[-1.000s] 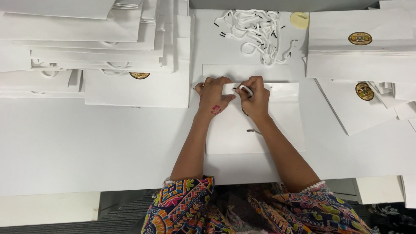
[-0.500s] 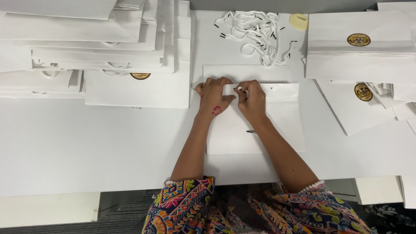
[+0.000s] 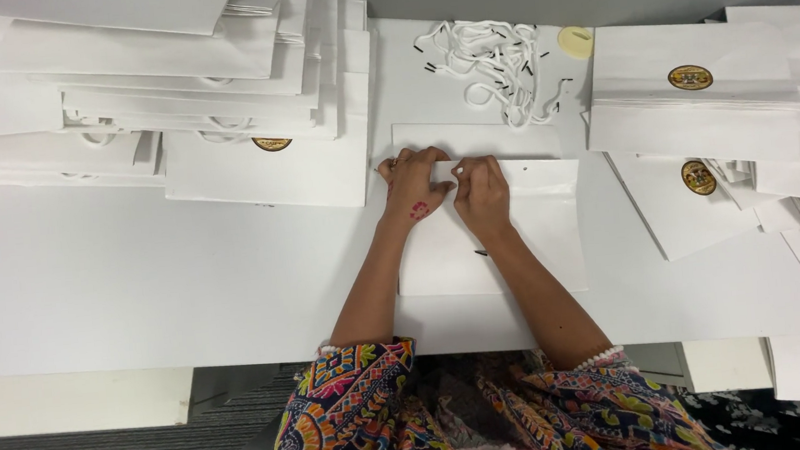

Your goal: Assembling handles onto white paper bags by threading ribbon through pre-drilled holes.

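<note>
1. Flat white paper bag [image 3: 507, 235] lies on the white table [image 3: 135, 287], straight in front of the person, top edge away from them.
2. Step, by the look of it: working the bag's top edge/fold, prob. at the handle holes.
3. Next move likely needs a cord end fed thru a small hole, so fine pinch work.
4. Left hand [image 3: 413, 187]: fingers curled, nearly closed, pressing on the top edge.
5. Right hand [image 3: 481, 192]: also curled, pinching at same edge; whether it holds a cord can't be told.
6. Loose white cords [image 3: 492, 67] w/ black tips lie just beyond; bag stacks both sides.
</note>
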